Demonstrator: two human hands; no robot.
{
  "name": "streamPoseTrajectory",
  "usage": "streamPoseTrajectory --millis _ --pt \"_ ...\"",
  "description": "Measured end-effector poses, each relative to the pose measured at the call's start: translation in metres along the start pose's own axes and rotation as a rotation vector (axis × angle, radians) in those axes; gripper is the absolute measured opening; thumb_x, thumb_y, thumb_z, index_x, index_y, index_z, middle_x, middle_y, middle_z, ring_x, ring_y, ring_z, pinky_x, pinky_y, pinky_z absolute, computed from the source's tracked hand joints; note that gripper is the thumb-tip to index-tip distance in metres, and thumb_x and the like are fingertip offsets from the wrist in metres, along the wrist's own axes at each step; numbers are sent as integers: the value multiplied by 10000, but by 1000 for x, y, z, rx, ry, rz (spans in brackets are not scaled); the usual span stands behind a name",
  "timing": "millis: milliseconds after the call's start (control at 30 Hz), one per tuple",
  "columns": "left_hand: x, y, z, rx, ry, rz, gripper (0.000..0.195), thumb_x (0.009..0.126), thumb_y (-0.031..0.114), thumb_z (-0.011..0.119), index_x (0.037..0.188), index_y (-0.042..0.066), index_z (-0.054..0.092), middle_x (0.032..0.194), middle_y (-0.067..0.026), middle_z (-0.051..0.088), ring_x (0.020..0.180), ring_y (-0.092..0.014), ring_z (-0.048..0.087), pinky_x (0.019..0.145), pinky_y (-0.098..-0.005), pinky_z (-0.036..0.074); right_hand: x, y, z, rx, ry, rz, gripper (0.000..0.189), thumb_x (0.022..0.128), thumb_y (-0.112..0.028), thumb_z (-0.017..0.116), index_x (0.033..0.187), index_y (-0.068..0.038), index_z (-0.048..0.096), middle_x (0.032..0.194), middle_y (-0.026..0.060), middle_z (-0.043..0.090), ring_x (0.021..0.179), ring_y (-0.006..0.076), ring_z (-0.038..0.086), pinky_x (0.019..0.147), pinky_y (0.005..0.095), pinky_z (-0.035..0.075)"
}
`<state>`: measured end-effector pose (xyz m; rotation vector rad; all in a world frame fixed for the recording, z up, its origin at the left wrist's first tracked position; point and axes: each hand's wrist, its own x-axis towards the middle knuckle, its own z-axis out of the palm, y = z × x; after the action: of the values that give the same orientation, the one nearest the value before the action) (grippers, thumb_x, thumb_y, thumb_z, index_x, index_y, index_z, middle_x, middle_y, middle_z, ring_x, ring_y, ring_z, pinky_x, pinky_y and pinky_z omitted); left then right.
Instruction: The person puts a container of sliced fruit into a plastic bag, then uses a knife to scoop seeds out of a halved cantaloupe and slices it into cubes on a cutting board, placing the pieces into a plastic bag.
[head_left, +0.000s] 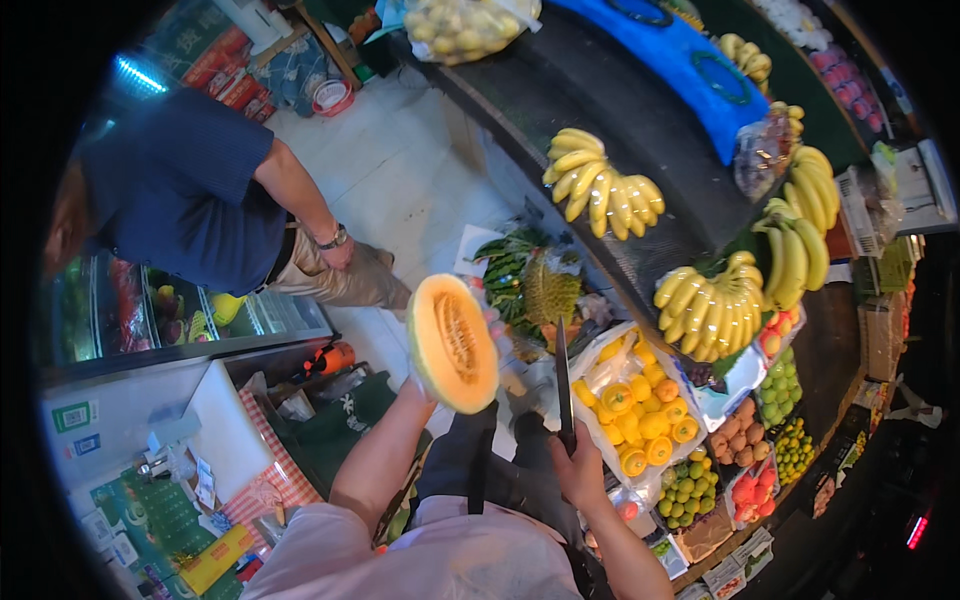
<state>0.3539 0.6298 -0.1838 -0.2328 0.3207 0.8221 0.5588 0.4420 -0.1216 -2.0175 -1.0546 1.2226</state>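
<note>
A halved orange-fleshed melon (454, 343) faces its cut side up, with seeds in the hollow at its centre. My left hand (418, 394) supports it from below; the fingers are mostly hidden behind the rind. In my right hand (577, 465) is the handle of a long kitchen knife (564, 375). Its blade points away from me, to the right of the melon and apart from it. Beyond the blade, a durian (551, 291) sits low among green leaves.
A person in a dark shirt (180, 187) stands at the left by a glass display case (255, 319). On the right, a black fruit stand (517, 97) bears banana bunches (600, 184). A lined box of yellow fruit (637, 412) is close to my right hand. A white counter (225, 420) lies left.
</note>
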Motion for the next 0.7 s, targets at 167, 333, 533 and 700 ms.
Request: streamPoseTrajectory --millis 167,333,533,700 --pt "65 7 -34 107 150 62 478 959 404 579 1376 188 490 1082 -118 571 978 -315 518 818 -433 504 43 -15 34 -35 -131 -103 372 914 -152 640 1243 -2 551 781 228 655 682 356 671 610 398 513" --pt "115 18 -103 169 99 -60 465 959 432 575 1396 304 483 1134 -168 591 1009 -368 548 808 -453 534 99 -4 48 -36 -272 -99 341 918 -144 624 1209 20 556 742 232 646 726 404 663 623 440 508" --pt "136 16 -144 137 117 -99 488 961 443 570 1424 331 462 1204 -206 597 1082 -459 586 823 -513 549 134 24 48 1 -404 -19 311 928 -183 603 1194 -32 550 738 212 663 726 409 662 646 464 527" --pt "148 14 -154 241 281 -4 420 958 455 563 1347 301 530 1097 -196 624 969 -445 594 793 -523 553 146 41 49 290 -563 161 284 966 -174 587 1210 -34 547 693 89 599 550 190 569 524 319 455"
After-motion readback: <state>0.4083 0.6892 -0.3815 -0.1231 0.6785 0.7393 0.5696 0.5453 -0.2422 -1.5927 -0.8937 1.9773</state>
